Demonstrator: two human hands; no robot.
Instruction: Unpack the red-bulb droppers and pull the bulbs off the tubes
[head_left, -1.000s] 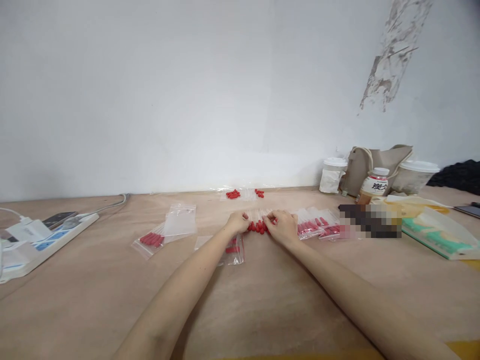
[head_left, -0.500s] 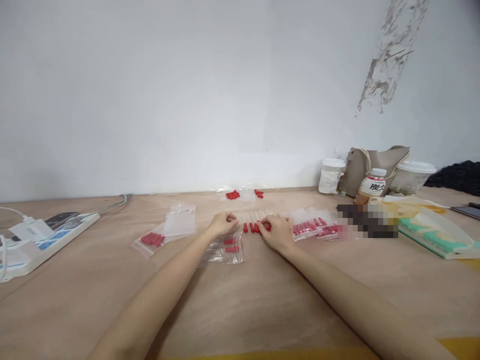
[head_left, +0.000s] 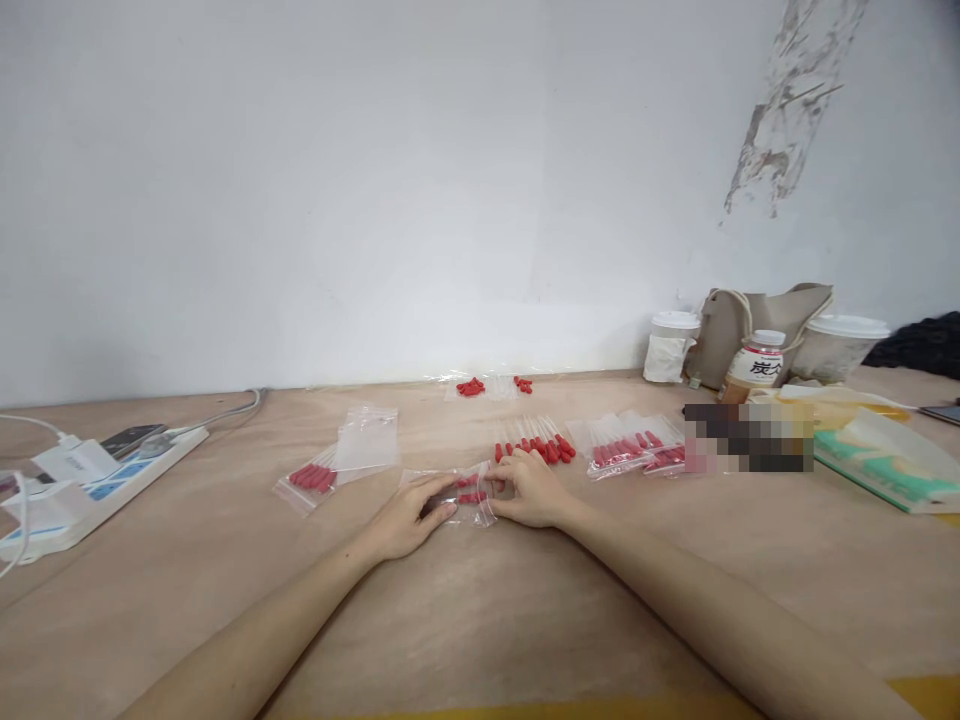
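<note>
Touching opposite ends of a clear bag (head_left: 470, 509) of red pieces (head_left: 472, 497) on the worktop (head_left: 450, 620), with the left hand (head_left: 410, 515) and the right hand (head_left: 531, 489). Cannot tell from the bent, parted fingers whether gripping the bag or merely resting on it. Just beyond the right hand, see a row of red-ended sticks (head_left: 552, 450).

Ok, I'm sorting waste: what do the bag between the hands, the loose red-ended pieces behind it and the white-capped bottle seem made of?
Bag: thin, glossy plastic film; red shows through it.
Red-ended pieces: smooth ends suggest rubber or soft plastic; the pale, translucent-looking stems could be plastic or glass.
Bottle: smooth, seemingly see-through low down; probably plastic, possibly glass.
</note>
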